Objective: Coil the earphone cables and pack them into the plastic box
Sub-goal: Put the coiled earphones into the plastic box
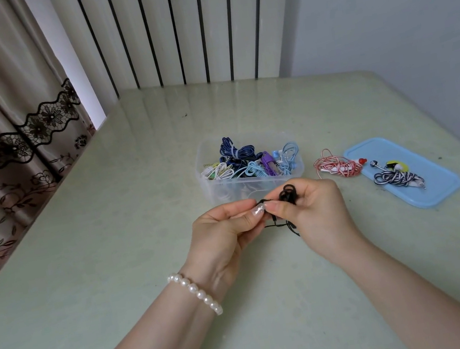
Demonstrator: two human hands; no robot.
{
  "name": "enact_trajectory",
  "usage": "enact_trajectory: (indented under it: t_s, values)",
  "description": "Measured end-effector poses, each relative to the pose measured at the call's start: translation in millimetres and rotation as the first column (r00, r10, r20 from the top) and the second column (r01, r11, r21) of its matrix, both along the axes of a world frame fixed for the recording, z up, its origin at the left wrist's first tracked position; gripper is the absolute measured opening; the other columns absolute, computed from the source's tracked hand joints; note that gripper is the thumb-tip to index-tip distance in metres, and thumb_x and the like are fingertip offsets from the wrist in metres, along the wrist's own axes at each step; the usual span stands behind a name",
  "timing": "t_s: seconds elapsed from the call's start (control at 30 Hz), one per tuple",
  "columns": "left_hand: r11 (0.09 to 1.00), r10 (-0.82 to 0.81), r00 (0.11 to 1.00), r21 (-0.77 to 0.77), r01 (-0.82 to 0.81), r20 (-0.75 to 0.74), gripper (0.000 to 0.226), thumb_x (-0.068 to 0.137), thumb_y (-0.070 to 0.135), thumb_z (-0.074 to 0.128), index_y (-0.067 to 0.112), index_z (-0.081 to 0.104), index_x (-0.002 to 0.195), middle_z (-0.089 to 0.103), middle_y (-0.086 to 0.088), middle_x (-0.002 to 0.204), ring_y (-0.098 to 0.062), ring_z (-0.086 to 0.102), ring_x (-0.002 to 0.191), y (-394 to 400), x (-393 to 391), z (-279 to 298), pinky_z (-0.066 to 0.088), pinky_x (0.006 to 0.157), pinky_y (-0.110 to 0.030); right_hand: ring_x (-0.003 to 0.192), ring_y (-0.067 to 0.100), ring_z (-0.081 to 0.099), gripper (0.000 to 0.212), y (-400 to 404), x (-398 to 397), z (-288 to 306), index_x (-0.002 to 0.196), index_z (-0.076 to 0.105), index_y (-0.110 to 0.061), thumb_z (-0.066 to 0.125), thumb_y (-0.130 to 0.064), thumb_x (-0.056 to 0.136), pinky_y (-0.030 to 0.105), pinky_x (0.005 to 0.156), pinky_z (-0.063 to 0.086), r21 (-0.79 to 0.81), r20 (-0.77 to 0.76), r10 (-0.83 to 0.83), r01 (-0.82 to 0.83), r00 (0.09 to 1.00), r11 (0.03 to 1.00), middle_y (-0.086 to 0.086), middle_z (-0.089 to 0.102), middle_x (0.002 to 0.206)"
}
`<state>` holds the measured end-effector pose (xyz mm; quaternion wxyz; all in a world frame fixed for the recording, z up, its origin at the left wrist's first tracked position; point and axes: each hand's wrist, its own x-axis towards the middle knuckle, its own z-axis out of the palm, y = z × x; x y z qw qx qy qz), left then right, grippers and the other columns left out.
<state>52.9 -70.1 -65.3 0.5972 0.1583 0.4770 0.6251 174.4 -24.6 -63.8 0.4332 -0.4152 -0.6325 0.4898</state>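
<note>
**Black earphone cable bunched up between both hands, box just past the fingertips**

So here both hands are up over the table [114,256], close together, working on a black earphone cable [286,195]. The right hand [314,208] has its fingers curled round a small bundle of it, with a couple of black loops poking out above the knuckles. The left hand [226,230] pinches the cable narrow between thumb and forefinger, its tips right against the right thumb, so the two grips are basically touching. A few thin strands of the same cable hang out below the fingers, between the two palms. Can't tell how many turns are inside the right fist, it's hidden.

There's a pearl bracelet [195,292] on the left wrist.

Just beyond the fingertips sits the clear plastic box [209,184], lid off, already holding a bunch of bundled cables: dark blue at the far side, light blue ones toward the right-hand end, purple in the middle, white and yellowish ones at the left-hand end.

Out past the right hand's knuckles, beside the box, a red-and-white cable [338,167] lies loose on the table, one end reaching onto the blue lid [428,191]. On that lid there's a navy-and-white striped cable [395,177], bundled up, with something yellow next to it that I can't make out.
</note>
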Motion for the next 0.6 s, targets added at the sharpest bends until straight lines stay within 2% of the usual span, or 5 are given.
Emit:
enact_trajectory:
  t_s: [0.13,0.27,0.4,0.5,0.6]
  values:
    - [0.998,0.049,0.999,0.035,-0.049,-0.002,0.013,0.070,-0.014,0.063,-0.003,0.063,0.075,0.068,-0.010,0.059,-0.017,0.068,0.054,-1,4,2,0.056,0.055,-0.020,0.067,0.027,0.062,0.026,-3,-3,-2,0.066,0.064,-0.019,0.067,0.004,0.075,0.037,0.071,0.053,0.065,0.020,-0.075,0.074,0.997,0.995,0.004,0.065,0.064]
    - [0.995,0.083,0.993,0.069,-0.078,-0.077,0.013,0.069,-0.013,0.065,-0.001,0.064,0.071,0.068,-0.009,0.057,-0.016,0.067,0.055,-3,6,3,0.054,0.055,-0.020,0.068,0.032,0.064,0.026,-6,-2,-4,0.067,0.064,-0.022,0.068,0.002,0.076,0.042,0.072,0.054,0.113,0.022,-0.106,0.103,0.994,0.988,0.007,0.066,0.065]
    - [0.992,0.075,0.994,0.107,-0.066,-0.082,0.012,0.072,-0.013,0.063,-0.002,0.066,0.077,0.069,-0.010,0.062,-0.015,0.068,0.058,-4,7,3,0.055,0.058,-0.020,0.064,0.019,0.063,0.025,-7,-2,-4,0.068,0.065,-0.023,0.069,0.002,0.075,0.034,0.068,0.054,0.153,0.023,-0.135,0.130,0.991,0.980,0.003,0.067,0.067]
    - [0.994,0.006,1.000,0.108,-0.006,0.000,0.012,0.077,-0.009,0.059,-0.003,0.066,0.082,0.071,-0.012,0.069,-0.017,0.070,0.063,-4,5,4,0.057,0.061,-0.021,0.059,0.013,0.062,0.024,-3,3,1,0.066,0.068,-0.017,0.067,0.006,0.074,0.023,0.063,0.052,0.003,-0.106,-0.037,0.037,0.994,0.999,-0.002,0.067,0.058]
    - [0.995,-0.048,0.993,0.091,0.039,0.103,0.013,0.079,-0.008,0.056,0.000,0.066,0.081,0.071,-0.012,0.070,-0.016,0.070,0.062,-4,1,7,0.057,0.059,-0.021,0.063,0.016,0.062,0.013,0,8,3,0.064,0.073,-0.017,0.066,-0.007,0.067,0.027,0.067,0.052,-0.212,-0.281,0.057,-0.119,0.958,0.970,0.002,0.069,0.063]
